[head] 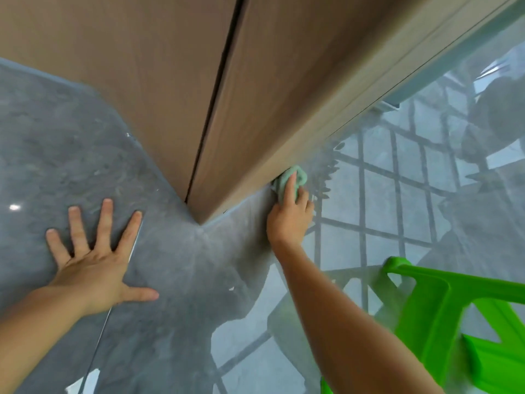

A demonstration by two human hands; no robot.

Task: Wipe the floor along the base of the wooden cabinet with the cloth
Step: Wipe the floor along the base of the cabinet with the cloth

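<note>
A pale green cloth [300,177] is pressed onto the glossy grey floor [176,280] right against the base of the wooden cabinet [255,109], on the cabinet's right-hand side past its corner. My right hand [289,217] lies on top of the cloth, fingers holding it down, arm stretched forward. My left hand [96,251] is flat on the floor to the left of the cabinet corner, fingers spread wide, holding nothing.
A bright green plastic stool [443,308] stands at the lower right, close beside my right forearm. The shiny floor reflects a window grid on the right. A dark vertical gap [216,95] separates two cabinet doors. A tile joint runs under my left hand.
</note>
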